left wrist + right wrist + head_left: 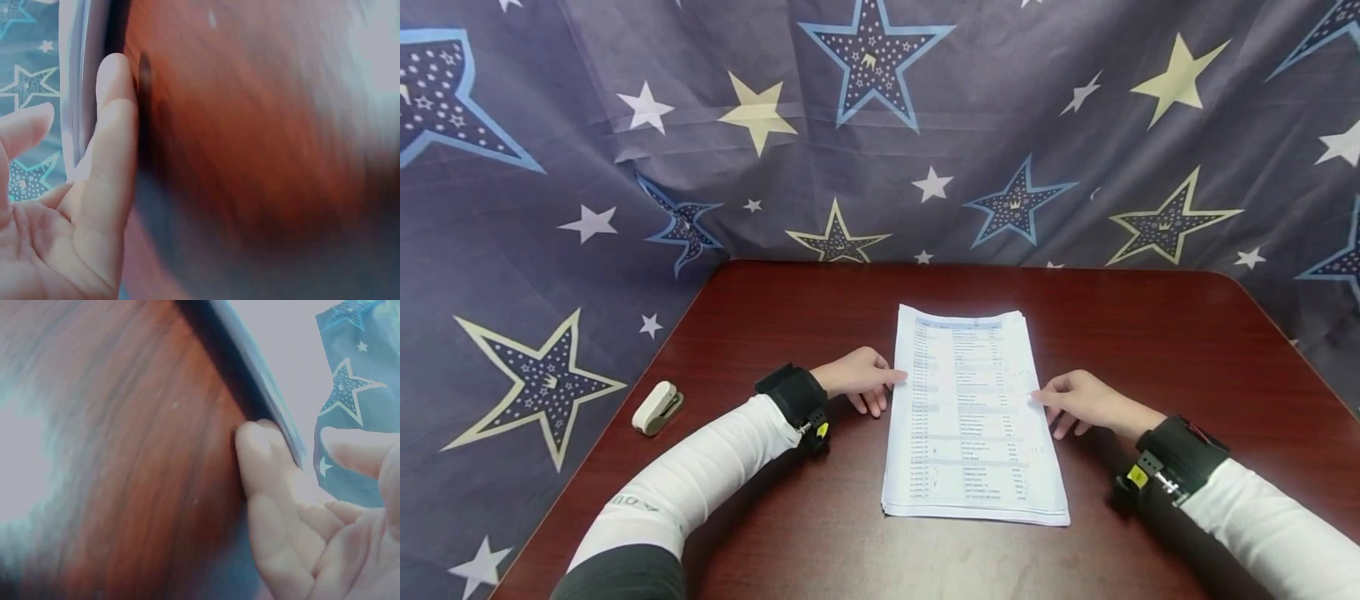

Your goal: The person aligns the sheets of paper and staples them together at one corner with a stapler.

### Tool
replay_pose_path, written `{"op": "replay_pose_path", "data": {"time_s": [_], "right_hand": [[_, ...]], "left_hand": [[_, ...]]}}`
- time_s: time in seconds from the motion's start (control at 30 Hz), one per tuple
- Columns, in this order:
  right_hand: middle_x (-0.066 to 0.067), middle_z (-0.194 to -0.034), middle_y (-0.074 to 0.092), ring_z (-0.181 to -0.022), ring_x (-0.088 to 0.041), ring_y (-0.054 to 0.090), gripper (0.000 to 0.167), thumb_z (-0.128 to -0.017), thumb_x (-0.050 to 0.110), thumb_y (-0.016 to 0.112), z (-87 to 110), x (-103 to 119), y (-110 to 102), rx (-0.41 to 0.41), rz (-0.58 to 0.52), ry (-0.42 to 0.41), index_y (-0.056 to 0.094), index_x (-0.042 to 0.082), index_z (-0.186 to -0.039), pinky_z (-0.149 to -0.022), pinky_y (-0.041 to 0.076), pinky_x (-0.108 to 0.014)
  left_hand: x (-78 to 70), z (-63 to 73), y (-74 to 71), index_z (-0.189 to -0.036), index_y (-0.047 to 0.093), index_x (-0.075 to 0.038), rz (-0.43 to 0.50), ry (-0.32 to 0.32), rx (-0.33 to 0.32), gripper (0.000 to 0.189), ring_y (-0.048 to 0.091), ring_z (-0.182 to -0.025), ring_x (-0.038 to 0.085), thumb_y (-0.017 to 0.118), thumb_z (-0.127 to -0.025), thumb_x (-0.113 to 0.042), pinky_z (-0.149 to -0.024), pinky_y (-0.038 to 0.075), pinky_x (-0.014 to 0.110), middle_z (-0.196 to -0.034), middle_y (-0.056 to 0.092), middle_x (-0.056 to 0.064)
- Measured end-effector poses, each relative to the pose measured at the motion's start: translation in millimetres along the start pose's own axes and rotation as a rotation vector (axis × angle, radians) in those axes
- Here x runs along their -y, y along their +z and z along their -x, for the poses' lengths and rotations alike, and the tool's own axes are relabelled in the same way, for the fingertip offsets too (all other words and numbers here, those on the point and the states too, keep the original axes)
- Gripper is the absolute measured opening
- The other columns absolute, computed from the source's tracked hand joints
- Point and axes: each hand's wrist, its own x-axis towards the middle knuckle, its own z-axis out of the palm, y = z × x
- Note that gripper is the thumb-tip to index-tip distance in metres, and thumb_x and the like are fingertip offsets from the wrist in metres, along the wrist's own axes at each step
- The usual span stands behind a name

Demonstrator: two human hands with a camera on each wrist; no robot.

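A stack of printed paper sheets (973, 417) lies on the table in the head view, its long edges running away from me. At its left edge is my left hand (861, 379), with a fingertip over the margin of the top sheet. My right hand (1078, 400) touches the opposite long edge, a little lower. In the left wrist view, straight fingers (112, 137) lie along the side of the stack (78, 81), the thumb apart from them. Likewise, the right wrist view shows extended fingers (265, 469) against the paper's edge (259, 369), thumb spread away.
A small white stapler (657, 408) lies near the left edge of the dark red wooden table (805, 308). Behind and beside the table hangs a grey cloth (985, 75) printed with stars. Wrist straps (1182, 454) carry small devices.
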Motion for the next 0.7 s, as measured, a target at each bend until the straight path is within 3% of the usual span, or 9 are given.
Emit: {"op": "replay_pose_path", "data": {"time_s": [0.2,0.37,0.7], "right_hand": [[-0.012,-0.085,0.070,-0.065,-0.025,0.068,0.032,-0.095,0.012,0.061,-1.7,-1,3,0.040,-0.091,-0.036,0.056,-0.012,-0.114,-0.061,0.054,-0.038],[-0.011,-0.084,0.069,-0.064,-0.024,0.067,0.028,-0.094,0.009,0.061,-3.5,-4,6,0.024,-0.091,-0.036,0.057,-0.010,-0.112,-0.060,0.053,-0.037],[-0.009,-0.081,0.069,-0.064,-0.023,0.065,0.023,-0.093,0.007,0.061,-4.9,-3,7,-0.036,-0.078,-0.046,0.059,-0.009,-0.109,-0.060,0.054,-0.037]], "left_hand": [[3.7,-5.5,6.7,-0.102,0.058,0.004,0.112,0.039,0.059,0.015,0.067,-0.059,0.019,0.057,-0.097,-0.010,-0.049,0.053,0.027,-0.076,0.070,0.014],[3.0,-4.3,9.5,-0.116,0.057,0.008,0.147,0.044,0.057,0.022,0.066,-0.061,0.018,0.056,-0.096,-0.002,-0.052,0.054,0.030,-0.083,0.070,0.014],[0.3,-4.7,11.2,-0.113,0.057,0.009,0.191,0.047,0.010,0.020,0.062,-0.063,0.017,0.054,-0.096,0.001,-0.053,0.055,0.031,-0.083,0.067,0.012]]}}
